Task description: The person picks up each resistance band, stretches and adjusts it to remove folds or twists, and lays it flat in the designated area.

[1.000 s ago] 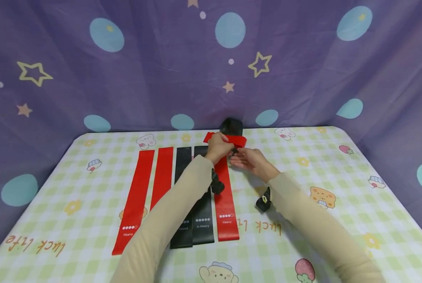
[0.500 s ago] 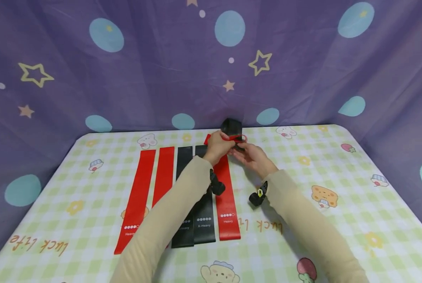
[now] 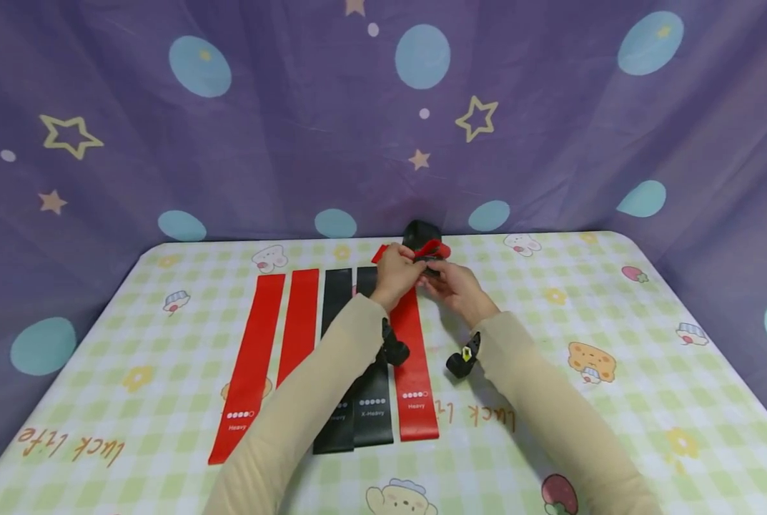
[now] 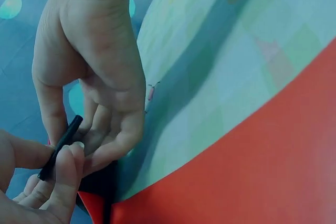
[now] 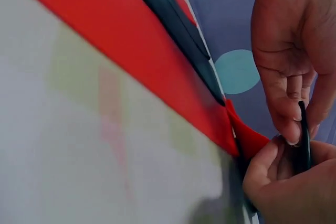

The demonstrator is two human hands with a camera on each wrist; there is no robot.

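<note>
Both hands meet at the far end of the table. My left hand [image 3: 397, 273] pinches a thin black resistance band [image 4: 61, 148], seen edge-on, between thumb and fingers. My right hand [image 3: 457, 287] pinches the same band; its curled fingers [image 4: 107, 142] show close above the left ones in the left wrist view. Just behind the fingers, a red band [image 3: 433, 249] curls up. Beyond it stands a wide black loop of band [image 3: 422, 232]. A flat red band marked Heavy [image 3: 417, 408] runs under the left hand towards the near side.
Left of that band, two black bands [image 3: 373, 415] lie side by side, partly under the left sleeve. Further left are two red bands [image 3: 244, 379]. A patterned cloth [image 3: 582, 286] covers the table, with a purple curtain [image 3: 518, 157] behind it.
The red band behind the hands has folded from a broad flat strip into a small curl. My right hand has shifted slightly forward and left, closer against the left fingers.
</note>
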